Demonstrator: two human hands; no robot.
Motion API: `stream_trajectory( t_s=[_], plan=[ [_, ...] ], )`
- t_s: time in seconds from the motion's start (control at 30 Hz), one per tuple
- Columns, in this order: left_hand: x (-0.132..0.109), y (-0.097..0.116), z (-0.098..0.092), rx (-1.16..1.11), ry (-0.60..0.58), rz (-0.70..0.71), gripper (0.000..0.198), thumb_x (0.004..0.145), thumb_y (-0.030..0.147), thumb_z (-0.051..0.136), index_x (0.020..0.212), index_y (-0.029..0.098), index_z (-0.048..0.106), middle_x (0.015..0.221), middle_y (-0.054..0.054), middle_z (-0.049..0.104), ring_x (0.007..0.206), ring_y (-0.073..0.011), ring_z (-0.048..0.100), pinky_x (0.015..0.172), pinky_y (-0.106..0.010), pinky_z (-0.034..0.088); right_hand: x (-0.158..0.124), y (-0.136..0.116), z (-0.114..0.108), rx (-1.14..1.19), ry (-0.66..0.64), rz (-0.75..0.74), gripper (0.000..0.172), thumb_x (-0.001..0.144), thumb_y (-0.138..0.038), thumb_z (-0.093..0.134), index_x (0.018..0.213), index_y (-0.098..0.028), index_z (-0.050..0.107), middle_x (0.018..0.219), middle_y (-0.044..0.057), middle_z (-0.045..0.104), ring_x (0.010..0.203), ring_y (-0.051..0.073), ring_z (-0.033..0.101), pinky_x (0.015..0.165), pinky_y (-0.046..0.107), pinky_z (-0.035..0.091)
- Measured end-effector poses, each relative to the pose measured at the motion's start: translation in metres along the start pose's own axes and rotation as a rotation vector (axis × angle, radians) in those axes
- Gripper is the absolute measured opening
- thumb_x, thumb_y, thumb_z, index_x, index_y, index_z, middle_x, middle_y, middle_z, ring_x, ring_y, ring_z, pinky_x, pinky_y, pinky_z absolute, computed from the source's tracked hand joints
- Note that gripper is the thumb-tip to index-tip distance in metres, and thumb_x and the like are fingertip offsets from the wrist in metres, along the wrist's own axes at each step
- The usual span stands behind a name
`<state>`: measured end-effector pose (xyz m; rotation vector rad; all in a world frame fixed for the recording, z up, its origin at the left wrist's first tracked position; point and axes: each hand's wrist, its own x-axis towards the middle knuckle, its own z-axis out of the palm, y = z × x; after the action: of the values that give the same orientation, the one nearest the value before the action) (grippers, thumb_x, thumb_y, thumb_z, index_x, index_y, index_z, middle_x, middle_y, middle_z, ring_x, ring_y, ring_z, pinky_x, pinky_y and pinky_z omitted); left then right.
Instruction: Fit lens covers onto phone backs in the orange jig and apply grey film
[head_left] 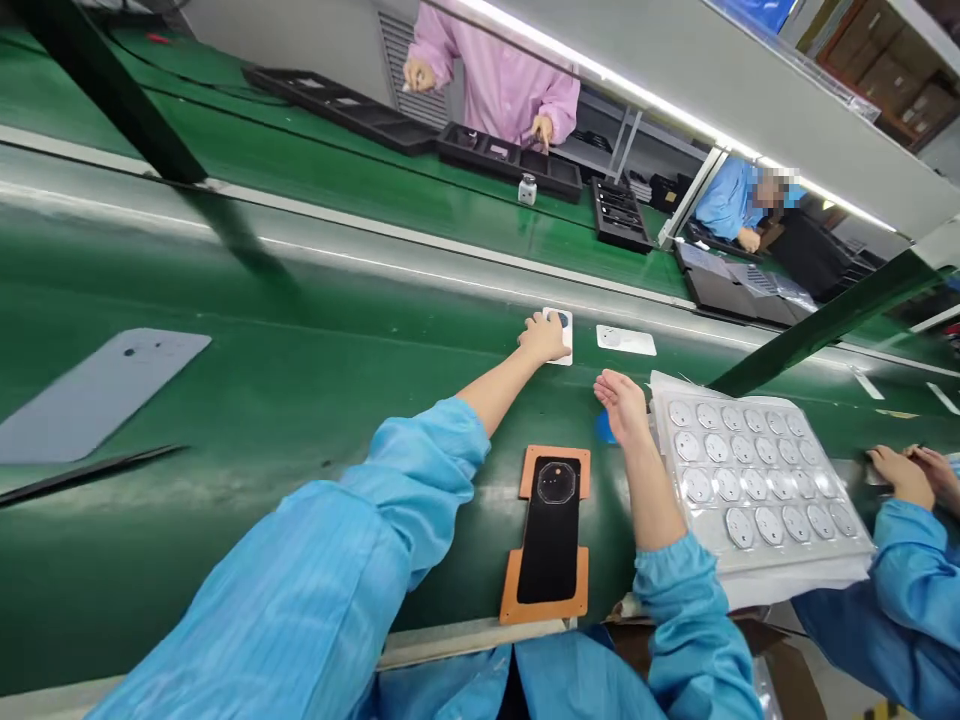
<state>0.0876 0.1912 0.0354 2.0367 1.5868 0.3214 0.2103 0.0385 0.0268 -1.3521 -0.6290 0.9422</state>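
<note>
My left hand (545, 338) reaches to the far side of the green belt, its fingers curled over a white phone back cover (568, 350) and covering most of it. My right hand (622, 405) hovers beside the round-part tray, fingers stretched out and nothing visible in them. A small blue object (604, 428) shows just below it, partly hidden. Nearer my body, an orange fixture (553, 608) holds a black phone-shaped panel (551, 550) with a round outline near its top. Another white phone back cover (627, 341) lies to the right of my left hand.
A clear tray (787, 555) of round parts stands at right, beside a co-worker's hands (904, 472). At left lie a grey sheet (97, 400) and a thin black strip (90, 475). Across the belt are black trays (510, 160), a small white bottle (527, 190) and other workers.
</note>
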Motion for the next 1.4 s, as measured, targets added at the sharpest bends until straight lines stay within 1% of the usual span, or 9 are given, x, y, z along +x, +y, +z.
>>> stream_trajectory(
  t_s=[0.13, 0.27, 0.47, 0.63, 0.77, 0.87, 1.0, 1.17, 1.4],
  plan=[
    [0.018, 0.023, 0.033, 0.033, 0.02, -0.126, 0.095, 0.074, 0.025, 0.083, 0.153, 0.016, 0.03, 0.157, -0.029, 0.026, 0.144, -0.0444, 0.026, 0.098, -0.064, 0.046, -0.023, -0.017, -0.044, -0.433, -0.053, -0.194, 0.041, 0.07, -0.045, 0.082, 0.101, -0.021, 0.071, 0.102, 0.006, 0.074, 0.095, 0.021, 0.069, 0.092, 0.037, 0.055],
    [0.028, 0.033, 0.042, 0.026, 0.045, -0.236, 0.088, 0.082, 0.028, 0.077, 0.154, 0.018, 0.027, 0.157, -0.028, 0.022, 0.14, -0.0417, 0.027, 0.089, -0.056, 0.053, -0.007, -0.055, -0.114, -1.157, 0.11, -0.26, 0.033, 0.079, -0.042, 0.067, 0.104, -0.02, 0.069, 0.117, 0.011, 0.069, 0.11, 0.028, 0.062, 0.103, 0.047, 0.044],
    [0.031, 0.039, 0.047, 0.02, 0.05, -0.231, 0.093, 0.08, 0.033, 0.08, 0.155, 0.02, 0.027, 0.156, -0.027, 0.022, 0.14, -0.0407, 0.025, 0.089, -0.053, 0.052, 0.013, -0.059, -0.163, -1.276, 0.07, -0.103, 0.039, 0.061, -0.04, 0.078, 0.093, -0.019, 0.07, 0.109, 0.01, 0.064, 0.098, 0.027, 0.061, 0.088, 0.039, 0.048],
    [0.032, 0.051, 0.051, 0.01, 0.03, -0.211, 0.092, 0.08, 0.028, 0.08, 0.154, 0.018, 0.028, 0.153, -0.028, 0.024, 0.138, -0.0399, 0.027, 0.091, -0.053, 0.05, 0.017, -0.052, -0.161, -1.289, 0.098, -0.109, 0.049, 0.059, -0.044, 0.076, 0.099, -0.018, 0.064, 0.116, 0.012, 0.057, 0.097, 0.026, 0.059, 0.084, 0.037, 0.049],
    [0.034, 0.05, 0.046, 0.031, -0.011, -0.166, 0.102, 0.07, 0.026, 0.088, 0.153, 0.018, 0.03, 0.152, -0.027, 0.027, 0.139, -0.0424, 0.028, 0.093, -0.055, 0.048, 0.013, -0.066, -0.162, -1.282, 0.129, -0.138, 0.046, 0.056, -0.039, 0.079, 0.091, -0.02, 0.058, 0.095, 0.005, 0.059, 0.085, 0.023, 0.057, 0.077, 0.036, 0.049],
    [0.043, 0.037, 0.035, 0.071, -0.05, -0.119, 0.111, 0.058, 0.025, 0.095, 0.151, 0.021, 0.035, 0.152, -0.024, 0.029, 0.14, -0.0442, 0.026, 0.1, -0.059, 0.044, -0.014, -0.073, -0.154, -1.224, 0.117, -0.183, 0.039, 0.069, -0.039, 0.074, 0.1, -0.02, 0.058, 0.083, 0.0, 0.06, 0.075, 0.019, 0.058, 0.074, 0.035, 0.05],
    [0.058, 0.014, 0.019, 0.145, -0.148, -0.083, 0.111, 0.052, 0.027, 0.099, 0.148, 0.021, 0.043, 0.15, -0.023, 0.036, 0.14, -0.0458, 0.03, 0.105, -0.065, 0.04, -0.075, -0.047, -0.114, -0.962, -0.181, -0.425, 0.032, 0.091, -0.039, 0.063, 0.118, -0.024, 0.066, 0.097, 0.005, 0.071, 0.083, 0.02, 0.068, 0.077, 0.036, 0.057],
    [0.066, 0.002, 0.013, 0.111, -0.182, -0.163, 0.112, 0.045, 0.028, 0.103, 0.143, 0.011, 0.05, 0.144, -0.028, 0.045, 0.133, -0.0465, 0.045, 0.105, -0.061, 0.045, -0.135, 0.021, -0.06, -1.0, -0.528, -0.714, 0.035, 0.101, -0.018, 0.049, 0.124, -0.032, 0.071, 0.12, 0.006, 0.074, 0.111, 0.022, 0.071, 0.094, 0.037, 0.06],
    [0.064, 0.003, 0.022, -0.008, -0.137, -0.189, 0.104, 0.04, 0.027, 0.104, 0.132, 0.006, 0.06, 0.145, -0.029, 0.043, 0.138, -0.0474, 0.04, 0.106, -0.056, 0.045, -0.147, 0.048, -0.06, -1.15, -0.669, -0.812, 0.047, 0.101, -0.011, 0.046, 0.142, -0.03, 0.057, 0.144, 0.007, 0.061, 0.138, 0.026, 0.055, 0.115, 0.053, 0.048]
  ],
)
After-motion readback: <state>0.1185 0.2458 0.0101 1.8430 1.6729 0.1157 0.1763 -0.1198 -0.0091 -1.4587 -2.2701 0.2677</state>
